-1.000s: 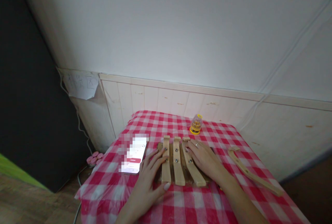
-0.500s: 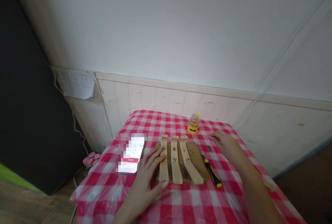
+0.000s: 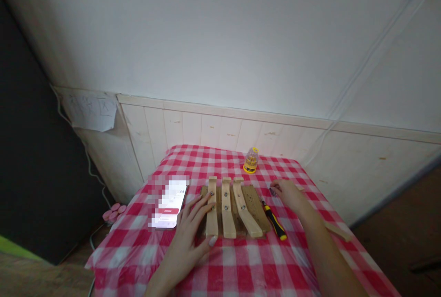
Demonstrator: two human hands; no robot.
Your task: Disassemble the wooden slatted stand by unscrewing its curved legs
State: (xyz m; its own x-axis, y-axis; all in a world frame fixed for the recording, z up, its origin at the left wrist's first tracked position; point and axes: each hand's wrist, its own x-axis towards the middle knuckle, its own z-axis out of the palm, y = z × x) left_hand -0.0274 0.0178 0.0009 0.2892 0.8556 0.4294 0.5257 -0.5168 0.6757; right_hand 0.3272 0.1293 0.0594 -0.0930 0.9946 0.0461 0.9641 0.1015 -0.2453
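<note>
Three pale wooden hook-shaped pieces, the left one (image 3: 212, 221), the middle one (image 3: 228, 223) and the right one (image 3: 248, 221), lie side by side on a brown board (image 3: 255, 200). Metal screws show in them; the right piece has a screw (image 3: 243, 207) and, above it, what looks like a hole. My left hand (image 3: 188, 228) rests with spread fingers on the left piece, thumb by its near end. My right hand (image 3: 285, 192) is on the cloth right of the board, fingertips drawn together at small dark metal bits (image 3: 273, 191) too small to make out. A yellow-black screwdriver (image 3: 275, 223) lies between board and right arm.
A lit phone (image 3: 172, 205) lies left of the board. A clear, yellow-based bit case (image 3: 251, 161) stands behind it. Another wooden strip (image 3: 337, 232) lies beyond my right forearm. The checked tablecloth (image 3: 193, 161) reaches to the panelled wall (image 3: 193, 125).
My right hand has come down and toward me onto the small metal bits, its fingers closing together. The left hand stays on the wooden piece. The view has shifted slightly to the right.
</note>
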